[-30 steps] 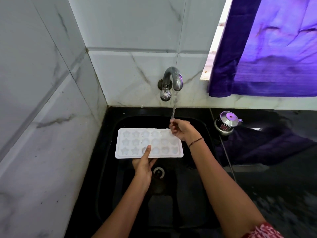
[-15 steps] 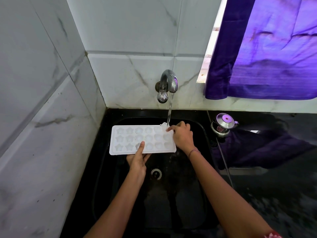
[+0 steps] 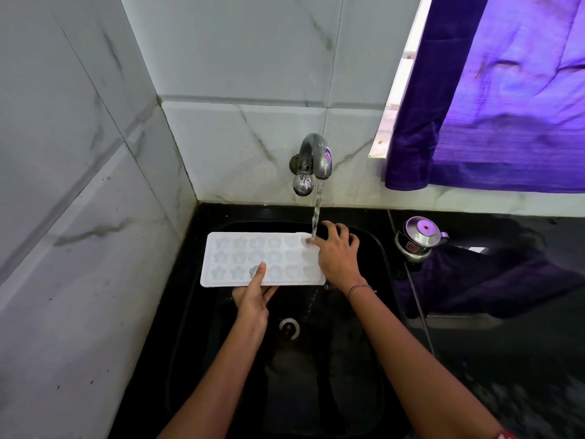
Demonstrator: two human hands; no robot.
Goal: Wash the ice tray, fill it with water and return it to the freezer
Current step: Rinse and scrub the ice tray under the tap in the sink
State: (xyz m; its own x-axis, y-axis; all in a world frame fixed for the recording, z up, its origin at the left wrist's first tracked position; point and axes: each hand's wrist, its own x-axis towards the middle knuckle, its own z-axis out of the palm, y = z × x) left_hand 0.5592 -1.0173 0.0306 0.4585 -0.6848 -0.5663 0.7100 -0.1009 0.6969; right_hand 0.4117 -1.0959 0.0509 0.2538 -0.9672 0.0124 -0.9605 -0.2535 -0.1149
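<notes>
A white ice tray [image 3: 240,258] with star and round moulds is held level over the black sink [image 3: 373,312]. My left hand [image 3: 253,296] grips its near edge, thumb on top, fingers underneath. My right hand [image 3: 337,255] lies over the tray's right end, with a fingertip in the far right mould. Water runs from the steel tap [image 3: 313,160] in a thin stream onto that same corner, right at my fingertip.
The sink drain [image 3: 289,327] lies below the tray. A small steel pot with a lid [image 3: 418,239] stands on the black counter at the right, beside a dark cloth [image 3: 481,286]. A purple curtain [image 3: 493,90] hangs above. Marble tile walls close the left and back.
My right hand came down from the water stream onto the tray's right end. The tray shifted so that its far right corner sits under the stream. The left hand's grip is unchanged.
</notes>
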